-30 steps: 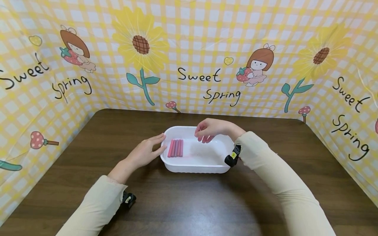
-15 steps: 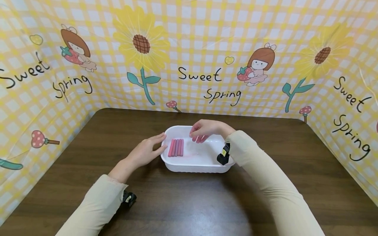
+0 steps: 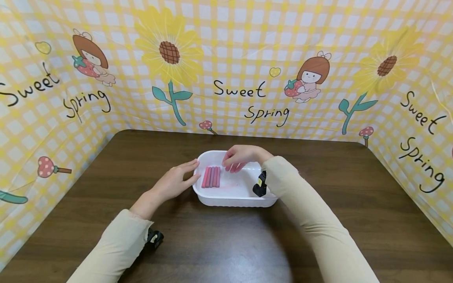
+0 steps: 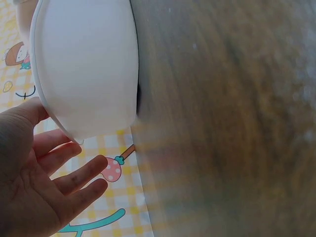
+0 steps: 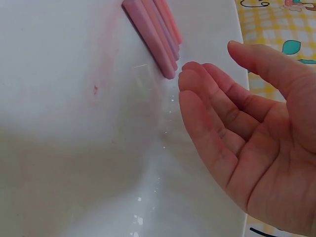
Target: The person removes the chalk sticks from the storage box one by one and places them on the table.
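A white oval tray (image 3: 244, 201) stands on the table. In its left end several pink and purple sticks (image 3: 210, 177), like chalk, lie side by side in a row. My left hand (image 3: 173, 181) rests at the tray's left rim with its fingers spread and nearly straight. The left wrist view shows the thumb (image 4: 35, 109) against the rim. My right hand (image 3: 240, 157) hangs over the middle of the tray near the back wall. In the right wrist view its loosely bent fingers (image 5: 212, 143) hold nothing, and the fingertips are just beside the ends of the sticks (image 5: 150, 37).
Pink smears and a small red crumb (image 5: 96, 90) mark the tray floor. The dark wooden table (image 3: 198, 243) extends around the tray. A yellow checked cloth (image 3: 233, 47) with printed figures stands behind and at both sides.
My right hand has moved left over the tray toward the row of sticks, its fingers dipping slightly. The left hand, the tray and the sticks have stayed in place.
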The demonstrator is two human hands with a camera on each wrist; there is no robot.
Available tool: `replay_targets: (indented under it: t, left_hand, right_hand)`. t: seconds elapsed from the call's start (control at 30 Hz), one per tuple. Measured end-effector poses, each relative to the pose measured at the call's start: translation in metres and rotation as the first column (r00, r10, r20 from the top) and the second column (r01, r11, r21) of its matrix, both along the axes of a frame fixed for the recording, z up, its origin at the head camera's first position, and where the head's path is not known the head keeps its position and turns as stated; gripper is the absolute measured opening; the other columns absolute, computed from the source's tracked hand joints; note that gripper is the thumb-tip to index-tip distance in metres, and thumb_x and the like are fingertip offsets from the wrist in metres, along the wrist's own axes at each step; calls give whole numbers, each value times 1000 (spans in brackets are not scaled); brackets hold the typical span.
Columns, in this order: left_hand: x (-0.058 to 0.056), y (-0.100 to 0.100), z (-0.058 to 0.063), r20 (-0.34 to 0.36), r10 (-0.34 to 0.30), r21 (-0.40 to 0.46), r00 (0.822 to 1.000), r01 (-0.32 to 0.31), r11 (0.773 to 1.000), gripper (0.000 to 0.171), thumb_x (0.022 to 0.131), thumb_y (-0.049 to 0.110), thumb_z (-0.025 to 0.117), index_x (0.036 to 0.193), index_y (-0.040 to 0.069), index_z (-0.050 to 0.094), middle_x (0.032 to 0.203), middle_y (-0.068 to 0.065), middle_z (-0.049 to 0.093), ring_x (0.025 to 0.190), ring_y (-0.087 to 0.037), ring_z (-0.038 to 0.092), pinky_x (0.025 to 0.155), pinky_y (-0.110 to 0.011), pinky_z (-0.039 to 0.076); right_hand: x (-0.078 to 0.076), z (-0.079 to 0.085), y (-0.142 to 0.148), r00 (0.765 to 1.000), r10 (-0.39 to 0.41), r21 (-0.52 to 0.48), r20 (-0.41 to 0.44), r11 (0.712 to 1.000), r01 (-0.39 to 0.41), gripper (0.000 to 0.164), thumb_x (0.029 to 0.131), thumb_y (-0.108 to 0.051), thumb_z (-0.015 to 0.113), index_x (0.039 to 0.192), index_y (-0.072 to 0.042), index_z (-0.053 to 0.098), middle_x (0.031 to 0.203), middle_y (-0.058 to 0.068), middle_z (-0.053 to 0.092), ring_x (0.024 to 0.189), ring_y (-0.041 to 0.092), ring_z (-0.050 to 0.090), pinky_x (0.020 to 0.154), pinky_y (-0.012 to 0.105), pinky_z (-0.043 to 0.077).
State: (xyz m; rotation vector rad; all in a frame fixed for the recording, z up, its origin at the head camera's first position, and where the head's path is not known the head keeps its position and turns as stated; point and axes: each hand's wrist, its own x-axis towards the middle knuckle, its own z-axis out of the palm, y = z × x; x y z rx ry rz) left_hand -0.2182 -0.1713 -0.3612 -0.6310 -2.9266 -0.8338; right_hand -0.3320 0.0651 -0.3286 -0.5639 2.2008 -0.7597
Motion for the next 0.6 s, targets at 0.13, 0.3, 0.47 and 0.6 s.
replay_targets:
  t: [0.13, 0.3, 0.47, 0.6]
  left_hand:
    - [0, 0, 1, -2, 0, 1, 1000, 0, 1000, 52, 95, 29, 53, 138, 1, 43, 146, -15, 39, 135, -34, 39, 109, -51, 34]
    - [0, 0, 1, -1, 3, -1, 1000, -3, 1000, 52, 95, 29, 52, 138, 1, 43, 146, -15, 39, 135, -34, 39, 109, -51, 34]
    - [0, 0, 1, -4, 8, -4, 1000, -8, 1000, 52, 95, 29, 53, 138, 1, 43, 146, -15, 40, 134, -35, 39, 109, -51, 34]
    - [1, 0, 0, -13, 14, -5, 1000, -14, 1000, 51, 95, 28, 53, 138, 1, 44, 146, -16, 41, 134, -36, 39, 109, -51, 34]
  right_hand:
    - [-2, -4, -4, 1000, -6, 3, 25, 1000, 6, 28, 90, -25, 60, 111, -6, 62, 98, 8, 66, 83, 16, 64, 82, 27, 56]
    - [-2, -12, -10, 998, 1, 23, 59, 1000, -3, 25, 91, -23, 59, 107, -3, 63, 86, 4, 65, 76, 13, 61, 80, 26, 56]
    - [-1, -18, -15, 995, 1, 47, 98, 999, -5, 22, 92, -24, 59, 97, -3, 63, 76, 3, 64, 66, 11, 60, 72, 22, 56]
    - [0, -21, -20, 990, -5, 56, 138, 998, -3, 22, 92, -23, 58, 86, -3, 62, 68, 2, 61, 58, 9, 58, 61, 18, 53]
